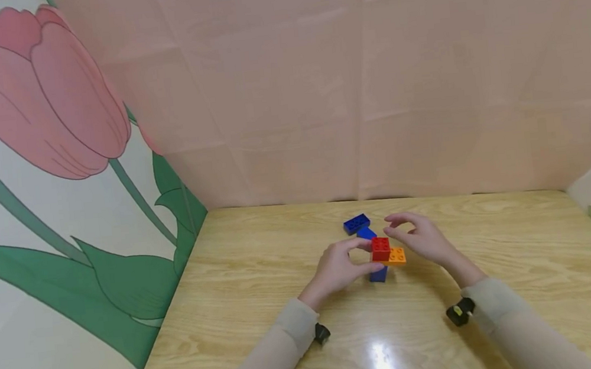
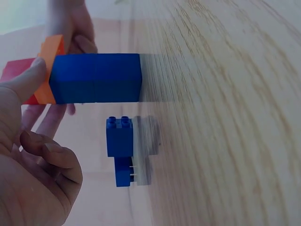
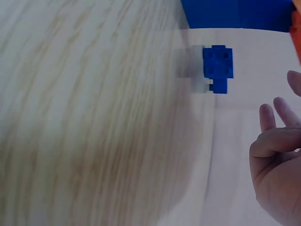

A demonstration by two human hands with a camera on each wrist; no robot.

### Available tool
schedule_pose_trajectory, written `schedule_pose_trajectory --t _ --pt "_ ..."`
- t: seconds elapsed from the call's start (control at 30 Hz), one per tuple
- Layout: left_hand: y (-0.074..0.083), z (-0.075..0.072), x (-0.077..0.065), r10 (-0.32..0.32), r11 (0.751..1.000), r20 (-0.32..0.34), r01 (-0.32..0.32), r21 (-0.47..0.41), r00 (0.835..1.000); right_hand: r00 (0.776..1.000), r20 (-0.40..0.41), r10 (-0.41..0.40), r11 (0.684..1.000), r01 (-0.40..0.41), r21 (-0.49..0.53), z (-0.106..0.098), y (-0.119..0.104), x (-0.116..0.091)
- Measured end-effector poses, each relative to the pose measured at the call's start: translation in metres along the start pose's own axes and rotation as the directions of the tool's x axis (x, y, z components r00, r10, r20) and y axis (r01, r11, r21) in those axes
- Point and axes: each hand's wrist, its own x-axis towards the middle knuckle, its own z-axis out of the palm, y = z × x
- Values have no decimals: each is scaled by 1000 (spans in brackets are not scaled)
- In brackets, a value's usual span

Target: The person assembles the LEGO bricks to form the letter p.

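Note:
A blue brick tower (image 2: 96, 77) stands upright on the table, bearing an orange brick (image 1: 398, 256) with a red brick (image 1: 380, 249) on top. My left hand (image 1: 339, 267) pinches the red brick, its thumb also reaching the orange one in the left wrist view. To the right of the stack hovers my right hand (image 1: 422, 240), fingers loosely bent with nothing in them, apart from the bricks in the head view. Farther back lie two loose blue bricks: one (image 1: 357, 224) turned on its side, the other (image 1: 366, 233) nearer the stack.
The wood-grain table (image 1: 222, 310) ends at a pink cloth backdrop (image 1: 287, 102). On the left rises a panel with printed tulips (image 1: 41, 96). Dark wrist cameras show at both cuffs, the right one (image 1: 460, 312) close over the tabletop.

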Motion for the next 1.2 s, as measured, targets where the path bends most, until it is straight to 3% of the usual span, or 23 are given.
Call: schedule_pose_trajectory --t 0.3,0.57,0.7,0.9,1.2 --pt "1 0 2 3 1000 -3 -3 9 1000 997 81 5 1000 -2 -30 10 8 11" --pt "0 0 1 -22 1000 -6 22 -8 1000 984 162 76 996 -67 -59 20 9 19" --pt "-2 0 1 -23 1000 -14 22 -14 1000 979 191 77 994 -60 -93 27 9 25" --pt "-2 1 1 -24 1000 -22 23 -17 999 979 196 56 986 -22 -168 35 9 33" --pt "-3 3 1 -31 999 -17 30 -26 999 983 163 87 980 -55 -189 41 16 37"
